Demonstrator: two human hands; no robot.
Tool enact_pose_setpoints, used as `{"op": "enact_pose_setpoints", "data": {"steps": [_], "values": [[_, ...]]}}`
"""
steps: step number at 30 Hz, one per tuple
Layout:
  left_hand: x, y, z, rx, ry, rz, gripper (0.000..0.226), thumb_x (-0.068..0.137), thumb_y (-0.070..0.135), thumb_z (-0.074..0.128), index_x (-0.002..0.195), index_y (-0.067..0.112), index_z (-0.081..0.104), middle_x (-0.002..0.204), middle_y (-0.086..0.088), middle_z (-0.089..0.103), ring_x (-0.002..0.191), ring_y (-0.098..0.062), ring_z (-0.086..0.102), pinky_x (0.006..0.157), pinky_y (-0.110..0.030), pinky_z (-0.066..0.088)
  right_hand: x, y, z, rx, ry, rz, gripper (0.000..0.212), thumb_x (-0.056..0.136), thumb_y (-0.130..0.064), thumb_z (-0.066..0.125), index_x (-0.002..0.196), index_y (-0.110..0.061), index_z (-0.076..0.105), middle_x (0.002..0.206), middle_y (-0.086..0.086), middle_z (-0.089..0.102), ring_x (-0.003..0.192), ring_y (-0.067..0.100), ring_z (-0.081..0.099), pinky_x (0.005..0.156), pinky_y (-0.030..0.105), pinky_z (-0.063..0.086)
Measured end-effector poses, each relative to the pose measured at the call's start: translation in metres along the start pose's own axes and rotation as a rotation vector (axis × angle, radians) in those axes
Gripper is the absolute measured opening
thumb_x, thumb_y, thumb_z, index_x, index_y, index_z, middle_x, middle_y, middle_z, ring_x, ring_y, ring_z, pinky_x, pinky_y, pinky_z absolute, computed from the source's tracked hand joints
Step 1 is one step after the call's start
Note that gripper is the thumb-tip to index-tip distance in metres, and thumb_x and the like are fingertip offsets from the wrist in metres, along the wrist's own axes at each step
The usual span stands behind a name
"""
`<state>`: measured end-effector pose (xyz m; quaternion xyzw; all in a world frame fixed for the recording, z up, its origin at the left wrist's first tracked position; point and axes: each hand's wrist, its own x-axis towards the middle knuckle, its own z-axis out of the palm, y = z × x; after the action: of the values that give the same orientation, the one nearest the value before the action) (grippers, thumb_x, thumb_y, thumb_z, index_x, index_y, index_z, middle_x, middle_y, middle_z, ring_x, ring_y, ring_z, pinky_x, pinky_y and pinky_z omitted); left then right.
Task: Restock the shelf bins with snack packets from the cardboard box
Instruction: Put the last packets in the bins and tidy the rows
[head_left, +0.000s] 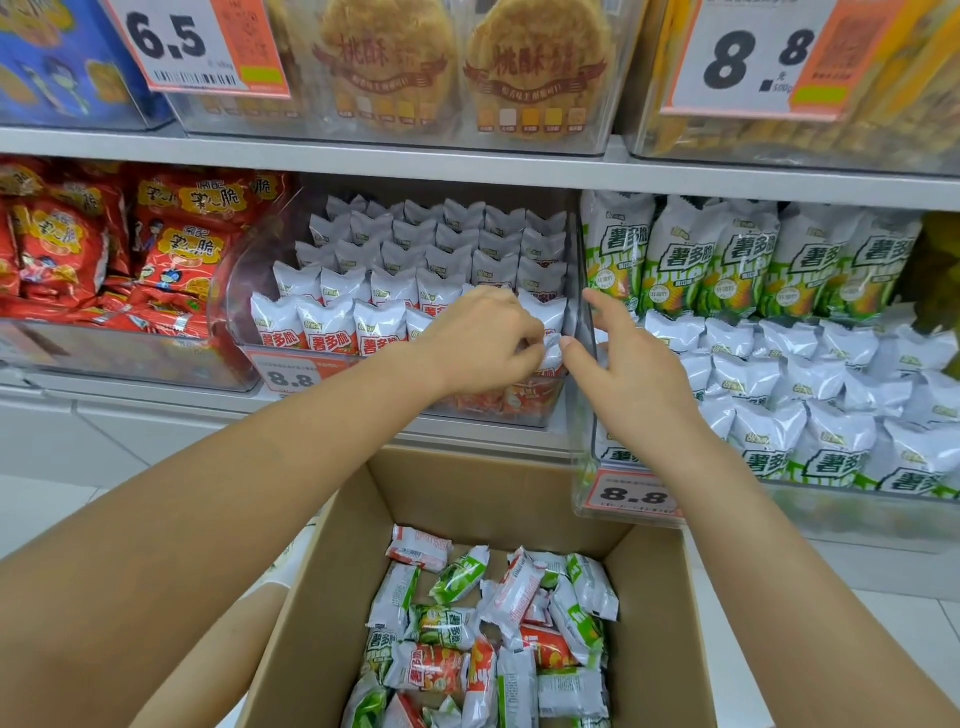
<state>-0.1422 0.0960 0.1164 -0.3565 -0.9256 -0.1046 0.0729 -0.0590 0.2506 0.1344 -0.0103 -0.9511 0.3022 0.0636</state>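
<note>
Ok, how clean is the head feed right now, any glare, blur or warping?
Head view: even, soft lighting; mild glare on the clear bin walls; the shelf edge bows from wide-angle distortion; top price tags are slightly soft; left hand and cardboard box look sharp.

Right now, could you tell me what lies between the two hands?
In the head view, the snack packet pinched by the left hand and the clear bin wall lie between it and the right hand.

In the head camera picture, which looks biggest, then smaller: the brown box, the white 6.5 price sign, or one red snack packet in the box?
1. Brown cardboard box
2. White 6.5 price sign
3. Red snack packet

The box is nearest, so it looks extra big.
</note>
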Motion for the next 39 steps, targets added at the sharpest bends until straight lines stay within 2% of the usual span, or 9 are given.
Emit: {"op": "enact_pose_setpoints", "data": {"steps": [5,9,12,18,23,30,33,36,39], "values": [[0.004,-0.007,0.001,0.018,-0.076,-0.1,0.024,0.093,0.022,0.054,0.112,0.025,0.069,0.11,0.0,0.067,0.11,-0.02,0.05,0.086,-0.03,0.038,0.0,0.001,0.0,-0.005,-0.003,-0.01,0.055,0.098,-0.038,0.044,0.148,-0.023,0.027,0.138,0.009,0.052,0.126,0.03,0.047,0.11,0.042,0.031],[0.005,-0.01,-0.017,-0.148,-0.108,-0.106,0.035,0.09,0.021,0.063,0.125,0.022,0.06,0.136,0.001,0.049,0.126,-0.016,0.042,0.099,-0.024,0.032,-0.001,0.002,0.0,-0.003,-0.012,-0.014,0.056,0.098,-0.038,0.043,0.149,-0.024,0.025,0.14,0.009,0.05,0.128,0.029,0.046,0.111,0.043,0.03],[-0.004,-0.026,-0.028,-0.153,-0.142,-0.203,0.049,0.083,0.026,0.071,0.127,0.019,0.052,0.127,0.0,0.058,0.118,-0.018,0.051,0.095,-0.028,0.04,-0.001,0.003,0.0,-0.003,-0.009,-0.027,0.057,0.098,-0.038,0.044,0.149,-0.022,0.024,0.138,0.01,0.052,0.126,0.029,0.047,0.112,0.043,0.03],[0.006,-0.024,-0.021,0.101,-0.138,-0.188,0.018,0.094,0.024,0.057,0.103,0.012,0.066,0.094,-0.004,0.069,0.093,-0.029,0.062,0.074,-0.037,0.049,-0.001,0.001,-0.001,-0.007,-0.006,-0.03,0.057,0.097,-0.036,0.044,0.149,-0.022,0.024,0.139,0.008,0.052,0.124,0.027,0.049,0.111,0.043,0.03],[0.013,-0.022,-0.014,0.181,-0.15,-0.153,0.018,0.095,0.02,0.055,0.105,0.022,0.07,0.101,-0.003,0.07,0.097,-0.027,0.062,0.073,-0.036,0.05,0.001,0.001,0.0,-0.014,0.003,-0.033,0.056,0.098,-0.036,0.045,0.149,-0.022,0.025,0.139,0.008,0.051,0.125,0.028,0.048,0.111,0.041,0.031],[-0.003,-0.025,-0.019,-0.039,-0.062,-0.255,0.033,0.096,0.031,0.054,0.126,0.019,0.062,0.123,-0.002,0.065,0.111,-0.023,0.06,0.094,-0.037,0.047,-0.003,0.006,0.003,-0.049,0.034,-0.063,0.055,0.097,-0.039,0.045,0.147,-0.02,0.03,0.138,0.009,0.053,0.123,0.029,0.049,0.109,0.041,0.033],[-0.031,-0.014,-0.014,-0.088,0.15,-0.156,0.035,0.098,0.027,0.05,0.131,0.017,0.057,0.132,-0.003,0.059,0.12,-0.022,0.054,0.101,-0.038,0.041,-0.019,0.002,0.004,-0.069,0.232,-0.176,0.047,0.096,-0.037,0.047,0.139,-0.016,0.045,0.133,0.007,0.056,0.122,0.026,0.048,0.101,0.036,0.035],[-0.055,0.0,-0.005,0.001,0.152,-0.013,0.033,0.094,0.013,0.052,0.126,0.014,0.061,0.133,-0.008,0.058,0.123,-0.028,0.051,0.103,-0.04,0.035,-0.058,-0.006,0.005,0.033,0.324,-0.261,0.037,0.093,-0.034,0.044,0.123,-0.017,0.059,0.116,0.002,0.063,0.108,0.02,0.055,0.086,0.027,0.038],[-0.09,0.017,0.005,-0.092,0.187,-0.122,0.034,0.095,0.013,0.049,0.126,0.016,0.062,0.137,-0.006,0.054,0.126,-0.026,0.047,0.105,-0.039,0.033,-0.105,-0.005,0.014,0.099,0.283,-0.298,0.034,0.092,-0.033,0.042,0.108,-0.018,0.067,0.101,-0.004,0.069,0.092,0.011,0.06,0.075,0.024,0.042]]}}
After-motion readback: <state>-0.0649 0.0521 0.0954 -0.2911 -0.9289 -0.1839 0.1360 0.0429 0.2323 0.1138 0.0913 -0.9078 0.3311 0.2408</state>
